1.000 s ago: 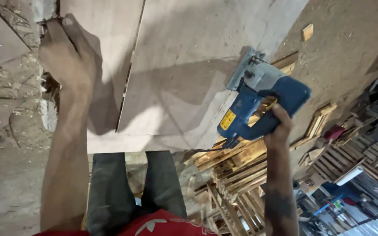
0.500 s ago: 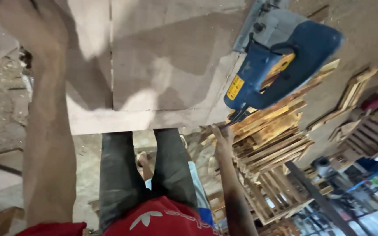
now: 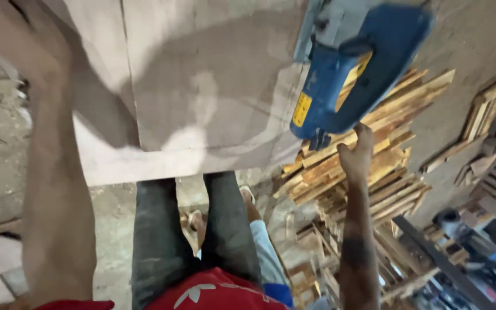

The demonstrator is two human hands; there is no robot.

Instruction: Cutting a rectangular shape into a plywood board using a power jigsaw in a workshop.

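A blue handheld power saw (image 3: 351,63) is gripped by the right hand (image 3: 356,152) from underneath, raised just right of the pale plywood sheet (image 3: 202,86), left hand's grip can't be made out.

The blue power saw (image 3: 351,69) is blurred and cut off at the top edge, hiding its blade.

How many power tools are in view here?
1: a blue power saw at the top right, held by the right hand at the edge of the wooden board. Others may be hidden in the blurred clutter at lower right.
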